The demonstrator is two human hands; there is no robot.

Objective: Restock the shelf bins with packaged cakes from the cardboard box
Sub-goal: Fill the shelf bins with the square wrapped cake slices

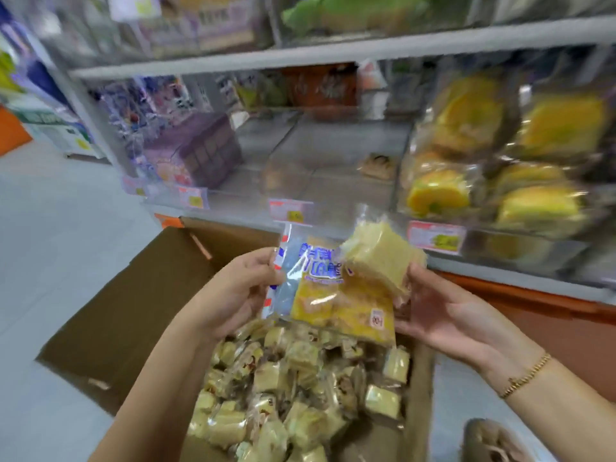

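An open cardboard box (133, 311) sits closest, filled with small wrapped cakes (300, 395). Above it, the left hand (240, 288) pinches the edge of a printed packet (326, 295), and the right hand (450, 315) grasps one pale yellow cake (380, 258). Beyond them, a clear shelf bin (333, 141) holds a single brown cake (378, 166).

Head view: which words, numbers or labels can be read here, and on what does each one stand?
No text reads with certainty.
Large blue characters on the printed packet in the left hand: too blurred to read.
Red print on its white sticker: too small.
The price tags on the clear bins: blurred.
The wrapped cake in the right hand: no print visible.
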